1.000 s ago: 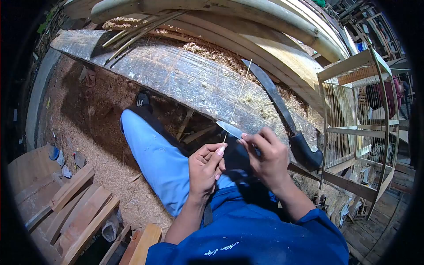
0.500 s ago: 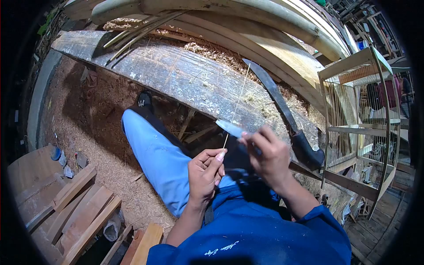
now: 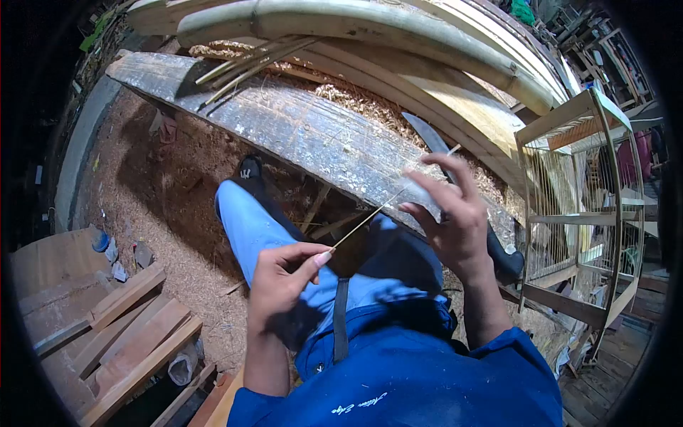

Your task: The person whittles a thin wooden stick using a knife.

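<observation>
My left hand [image 3: 288, 281] pinches one end of a thin bamboo stick [image 3: 364, 223] between thumb and fingertips, above my lap. The stick slants up and right to my right hand [image 3: 455, 220]. The fingers there curl around a pale, motion-blurred knife blade [image 3: 421, 191] that lies against the stick; its handle is hidden. A large curved machete [image 3: 425, 133] with a black handle [image 3: 504, 257] rests on the plank just beyond my right hand, which partly covers it.
A worn wooden plank [image 3: 284, 128] crosses in front of me, with several bamboo strips [image 3: 249, 67] on its left end. Behind lies a thick bamboo pole [image 3: 384, 28]. At right stands a wooden cage frame [image 3: 569, 219]; cut timber [image 3: 142, 341] is stacked lower left.
My left hand has moved left and down with the stick, which now leans further right. My right hand has moved right and up along the stick, its fingers more spread.
</observation>
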### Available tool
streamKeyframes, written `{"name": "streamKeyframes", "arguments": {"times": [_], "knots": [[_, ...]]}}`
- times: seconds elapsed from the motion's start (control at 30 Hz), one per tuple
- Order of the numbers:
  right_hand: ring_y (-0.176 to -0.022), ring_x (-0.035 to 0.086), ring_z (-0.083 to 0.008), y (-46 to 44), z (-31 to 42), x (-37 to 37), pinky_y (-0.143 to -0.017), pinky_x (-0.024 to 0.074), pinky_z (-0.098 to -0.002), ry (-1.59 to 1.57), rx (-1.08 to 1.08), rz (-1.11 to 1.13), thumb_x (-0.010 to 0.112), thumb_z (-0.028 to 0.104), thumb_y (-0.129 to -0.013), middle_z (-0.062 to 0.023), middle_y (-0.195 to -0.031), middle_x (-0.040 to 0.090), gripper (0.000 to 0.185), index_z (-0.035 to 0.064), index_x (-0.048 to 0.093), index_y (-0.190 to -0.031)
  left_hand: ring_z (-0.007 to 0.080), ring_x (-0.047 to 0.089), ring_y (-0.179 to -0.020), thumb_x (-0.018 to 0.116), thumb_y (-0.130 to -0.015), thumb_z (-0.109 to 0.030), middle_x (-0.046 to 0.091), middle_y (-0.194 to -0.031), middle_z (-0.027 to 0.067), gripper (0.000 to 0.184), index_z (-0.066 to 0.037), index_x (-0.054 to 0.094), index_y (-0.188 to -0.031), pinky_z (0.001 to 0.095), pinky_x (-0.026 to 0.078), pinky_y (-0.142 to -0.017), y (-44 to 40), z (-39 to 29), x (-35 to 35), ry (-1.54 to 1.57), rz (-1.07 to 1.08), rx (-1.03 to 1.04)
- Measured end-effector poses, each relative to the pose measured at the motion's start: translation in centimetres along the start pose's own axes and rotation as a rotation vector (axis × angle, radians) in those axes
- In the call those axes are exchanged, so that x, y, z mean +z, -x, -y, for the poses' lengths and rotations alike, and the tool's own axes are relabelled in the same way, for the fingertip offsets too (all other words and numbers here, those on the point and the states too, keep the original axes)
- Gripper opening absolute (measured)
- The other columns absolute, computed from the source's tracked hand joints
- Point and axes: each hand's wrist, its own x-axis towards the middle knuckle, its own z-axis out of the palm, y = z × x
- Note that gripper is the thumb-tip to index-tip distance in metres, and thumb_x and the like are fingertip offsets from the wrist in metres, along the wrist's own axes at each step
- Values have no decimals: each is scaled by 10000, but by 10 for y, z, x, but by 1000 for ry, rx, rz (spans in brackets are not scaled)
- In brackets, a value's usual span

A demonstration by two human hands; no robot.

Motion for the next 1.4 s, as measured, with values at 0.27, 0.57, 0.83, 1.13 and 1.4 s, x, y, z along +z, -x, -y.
{"name": "streamKeyframes", "arguments": {"times": [0.27,0.57,0.83,1.13,1.4], "knots": [[-729,698,-234,6,-17,-4,-620,560,-351,-41,-104,174,740,58,-751,-33,-870,674,206,141,746,-939,77,622,-586,732,-853,-22,722,-759,76,107,18,760,-948,204,457,-499,-14,-52,-40,-313,66,156],[-699,692,-258,-1,-14,-8,-602,533,-326,-79,-30,-47,750,40,-798,-97,-790,656,134,64,743,-930,94,584,-519,661,-953,-118,722,-860,138,258,25,639,-1167,193,402,-444,-33,-60,-36,162,-215,422],[-747,668,-107,-15,-10,3,-673,540,-262,-485,370,-204,668,16,-928,-89,-816,714,112,-48,700,-1014,92,566,-516,600,-997,-154,705,-804,128,248,10,652,-1176,212,406,-452,-35,-46,-37,157,-246,369],[-673,689,-159,-20,-10,5,-565,530,-249,-985,641,-145,660,85,-958,-158,-828,714,215,-82,628,-1090,88,550,-502,590,-999,-185,675,-753,99,251,5,656,-1149,204,384,-440,-32,-33,-24,112,-229,277],[-594,677,-104,-15,-10,4,-355,327,-177,-1046,703,-44,640,112,-972,-161,-823,732,231,-59,622,-1127,92,567,-520,593,-1000,-185,689,-767,95,254,8,659,-1150,212,410,-458,-32,-24,-12,98,-154,251]]}}
